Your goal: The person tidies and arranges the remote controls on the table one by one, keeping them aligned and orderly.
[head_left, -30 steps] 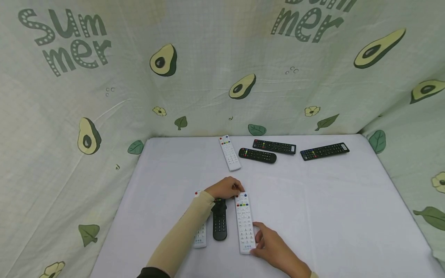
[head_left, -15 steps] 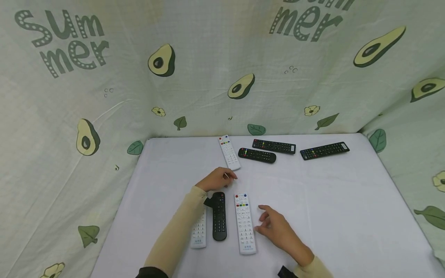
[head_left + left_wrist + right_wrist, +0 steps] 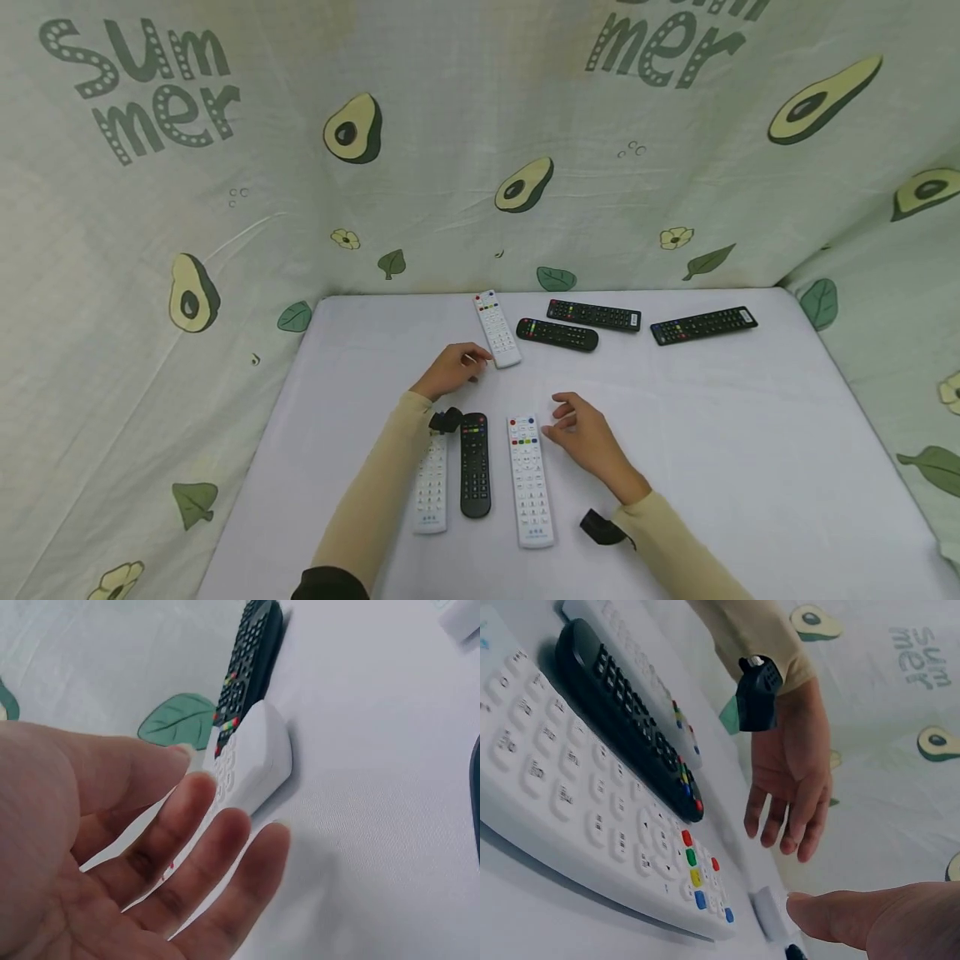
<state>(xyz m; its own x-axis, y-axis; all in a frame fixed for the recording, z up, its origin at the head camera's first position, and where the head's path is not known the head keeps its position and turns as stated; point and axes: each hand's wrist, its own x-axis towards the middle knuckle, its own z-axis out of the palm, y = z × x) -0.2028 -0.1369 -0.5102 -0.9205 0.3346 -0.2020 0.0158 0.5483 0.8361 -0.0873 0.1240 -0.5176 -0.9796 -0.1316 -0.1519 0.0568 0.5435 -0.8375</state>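
Note:
My left hand (image 3: 452, 371) hovers beside the near end of a white remote control (image 3: 497, 329) at the back of the table, its fingers loosely bent and holding nothing. In the left wrist view, those fingers overlap the same white remote control (image 3: 259, 754). Over the table to the right, my right hand (image 3: 592, 437) hangs with relaxed fingers, also holding nothing. Close to its left lies a second white remote control (image 3: 531, 483), lengthwise. A black remote control (image 3: 475, 467) and a third white remote control (image 3: 431, 492) lie in line with it; the left forearm partly covers that white one.
Three more black remotes lie toward the back: a rounded one (image 3: 557, 334), one just behind it (image 3: 594, 316), and one farther right (image 3: 703, 326). The white-covered table (image 3: 735, 467) meets a curtain (image 3: 442, 167) printed with avocados at its back edge.
The left hand has left the top of the front white remote and moved back and left toward the rear white one. The right hand has let go of the front remote's side and moved forward.

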